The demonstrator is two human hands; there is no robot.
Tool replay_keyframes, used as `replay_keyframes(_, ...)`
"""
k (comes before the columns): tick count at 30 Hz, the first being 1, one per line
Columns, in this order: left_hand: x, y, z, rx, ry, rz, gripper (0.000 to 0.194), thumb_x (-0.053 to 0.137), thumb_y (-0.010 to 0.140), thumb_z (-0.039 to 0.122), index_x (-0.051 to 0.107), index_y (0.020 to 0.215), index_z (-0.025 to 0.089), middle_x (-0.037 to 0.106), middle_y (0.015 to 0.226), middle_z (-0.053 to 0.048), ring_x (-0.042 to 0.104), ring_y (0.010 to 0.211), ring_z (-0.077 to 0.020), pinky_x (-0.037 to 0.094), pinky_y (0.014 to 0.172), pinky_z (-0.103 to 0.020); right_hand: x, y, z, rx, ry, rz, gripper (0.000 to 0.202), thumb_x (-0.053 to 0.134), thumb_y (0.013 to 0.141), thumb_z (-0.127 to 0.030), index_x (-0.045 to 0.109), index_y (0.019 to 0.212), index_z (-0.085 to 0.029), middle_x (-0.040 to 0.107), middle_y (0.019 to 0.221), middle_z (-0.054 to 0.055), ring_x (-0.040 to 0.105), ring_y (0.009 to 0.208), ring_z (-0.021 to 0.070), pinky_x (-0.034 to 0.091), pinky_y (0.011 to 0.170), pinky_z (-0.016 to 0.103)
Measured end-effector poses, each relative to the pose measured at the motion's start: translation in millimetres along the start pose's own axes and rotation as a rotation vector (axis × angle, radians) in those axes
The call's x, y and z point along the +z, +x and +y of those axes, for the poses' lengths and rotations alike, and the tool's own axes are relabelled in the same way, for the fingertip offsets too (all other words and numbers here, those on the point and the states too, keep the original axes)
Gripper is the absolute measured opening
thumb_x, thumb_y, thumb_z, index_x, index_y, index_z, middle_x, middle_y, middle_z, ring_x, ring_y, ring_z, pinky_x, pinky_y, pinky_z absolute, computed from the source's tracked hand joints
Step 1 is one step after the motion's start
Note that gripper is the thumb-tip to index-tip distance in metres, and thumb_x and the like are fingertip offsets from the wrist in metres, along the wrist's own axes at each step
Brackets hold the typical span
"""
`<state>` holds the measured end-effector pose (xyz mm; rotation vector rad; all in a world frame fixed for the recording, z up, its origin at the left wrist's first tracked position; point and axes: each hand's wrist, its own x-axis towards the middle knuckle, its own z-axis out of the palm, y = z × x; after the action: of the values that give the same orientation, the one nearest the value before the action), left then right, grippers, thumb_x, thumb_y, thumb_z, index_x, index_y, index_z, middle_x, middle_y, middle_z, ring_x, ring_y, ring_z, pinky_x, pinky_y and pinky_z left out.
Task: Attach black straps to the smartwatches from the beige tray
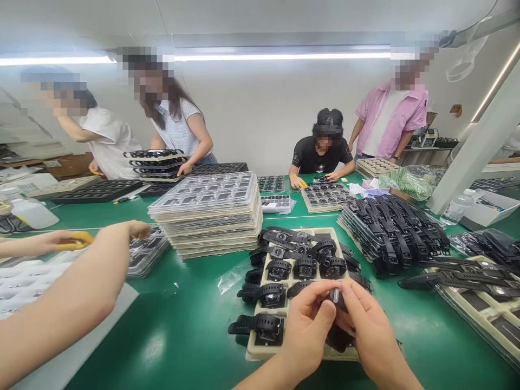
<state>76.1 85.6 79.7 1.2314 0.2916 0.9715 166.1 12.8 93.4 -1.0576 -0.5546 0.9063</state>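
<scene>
Close in front of me, my left hand (305, 327) and my right hand (369, 325) are both closed on a black smartwatch (337, 296). Its silvery buckle end shows between my fingertips, and my fingers cover much of the rest. Beneath my hands lies a cream tray (252, 346) with square compartments. Several black smartwatches (304, 267) rest in it with their straps spread out, and some straps hang over the tray's left edge.
A tall stack of clear and cream trays (207, 216) stands left of centre. On the right are black straps piled on trays (396, 227) and another cream tray (498, 319). A co-worker's arms (81, 292) reach in from the left. Several people work across the green table (162, 330).
</scene>
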Motion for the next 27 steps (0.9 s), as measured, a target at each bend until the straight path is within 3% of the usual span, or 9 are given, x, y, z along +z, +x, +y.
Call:
replay_keyframes(4,0.4,-1,8,0.026,0.044,-0.064,0.035,0.080,0.087,0.052,0.084,0.109,0.026,0.082,0.107,-0.009,0.075,0.098,-0.0231,0.059,0.092,-0.030,0,-2,-1,-0.109,-0.056,-0.023,0.050,0.073,0.092,-0.065,0.063,0.070,-0.021,0.049,0.071,-0.002,0.042,0.067,0.0136,0.044,0.058,0.019)
replay_keyframes(8,-1.9,-1,8,0.096,0.163,0.016,0.030,0.079,0.089,0.047,0.084,0.109,0.025,0.083,0.105,-0.008,0.076,0.097,-0.0219,0.060,0.091,-0.027,2,-1,1,0.047,0.058,0.032,0.051,0.079,0.084,-0.068,0.063,0.077,-0.019,0.042,0.069,-0.004,0.034,0.060,0.0105,0.033,0.049,0.017)
replay_keyframes(11,-4.0,0,7,0.075,0.162,0.048,0.032,0.082,0.086,0.047,0.083,0.109,0.026,0.084,0.105,-0.008,0.077,0.095,-0.0218,0.060,0.089,-0.027,4,0,2,0.067,0.063,0.057,0.052,0.079,0.083,-0.069,0.064,0.079,-0.020,0.040,0.068,-0.006,0.030,0.058,0.0099,0.031,0.047,0.017)
replay_keyframes(15,-5.7,1,14,0.124,0.240,-0.019,0.034,0.080,0.087,0.051,0.084,0.109,0.024,0.083,0.103,-0.009,0.075,0.093,-0.0232,0.059,0.088,-0.030,2,-1,1,-0.076,-0.116,-0.013,0.053,0.069,0.093,-0.068,0.061,0.072,-0.020,0.049,0.071,-0.002,0.042,0.065,0.0142,0.042,0.057,0.022)
replay_keyframes(18,-6.3,1,17,0.066,0.279,-0.065,0.041,0.072,0.092,0.055,0.083,0.113,0.022,0.082,0.108,-0.012,0.074,0.096,-0.0261,0.058,0.091,-0.035,-1,-5,-2,-0.212,-0.226,-0.010,0.049,0.059,0.100,-0.064,0.058,0.075,-0.023,0.049,0.074,-0.001,0.047,0.068,0.0168,0.044,0.061,0.025)
replay_keyframes(22,-6.6,-1,11,-0.048,0.132,-0.052,0.050,0.073,0.088,0.063,0.083,0.113,0.021,0.081,0.111,-0.013,0.074,0.097,-0.0278,0.059,0.089,-0.036,3,-8,-2,-0.326,-0.401,0.087,0.036,0.054,0.104,-0.063,0.057,0.103,-0.026,0.058,0.072,-0.002,0.056,0.065,0.0202,0.045,0.064,0.031)
replay_keyframes(24,-6.5,-1,8,-0.064,0.072,-0.030,0.052,0.077,0.084,0.064,0.082,0.115,0.022,0.081,0.113,-0.012,0.073,0.102,-0.0295,0.058,0.093,-0.038,7,-9,-1,-0.270,-0.347,0.109,0.041,0.056,0.102,-0.064,0.051,0.120,-0.028,0.057,0.066,-0.005,0.056,0.061,0.0208,0.044,0.063,0.032)
replay_keyframes(27,-6.0,0,7,-0.066,0.082,-0.070,0.053,0.077,0.084,0.064,0.082,0.116,0.022,0.080,0.118,-0.013,0.073,0.107,-0.0311,0.057,0.098,-0.039,11,-9,-3,-0.145,-0.162,0.079,0.052,0.064,0.096,-0.068,0.048,0.126,-0.029,0.052,0.064,-0.008,0.052,0.058,0.0169,0.042,0.059,0.027)
